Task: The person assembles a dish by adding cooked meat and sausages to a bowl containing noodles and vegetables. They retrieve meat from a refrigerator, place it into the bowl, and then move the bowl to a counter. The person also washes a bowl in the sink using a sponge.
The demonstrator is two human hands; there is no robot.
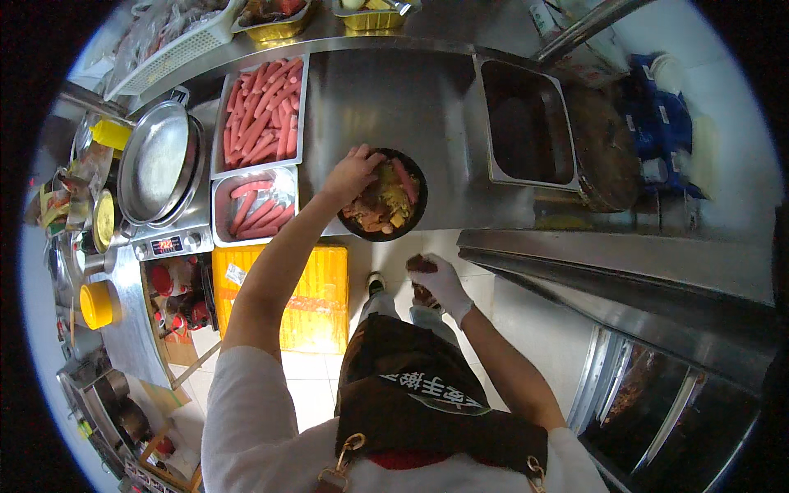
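In the head view, the bare left hand point(353, 175) lies over the far-left rim of a black bowl point(422, 197); whether its fingers grip the rim or only rest there cannot be told. The bowl stands at the near edge of a steel counter point(386, 99) and contains pink sausage pieces point(404, 177), yellow shreds and browned chunks. The right hand point(444, 287), in a white glove, is closed around a dark brown piece point(422, 264), below and to the right of the bowl. Left of the bowl, a large tray point(304, 111) and a smaller tray point(283, 189) hold pink sausages point(261, 115).
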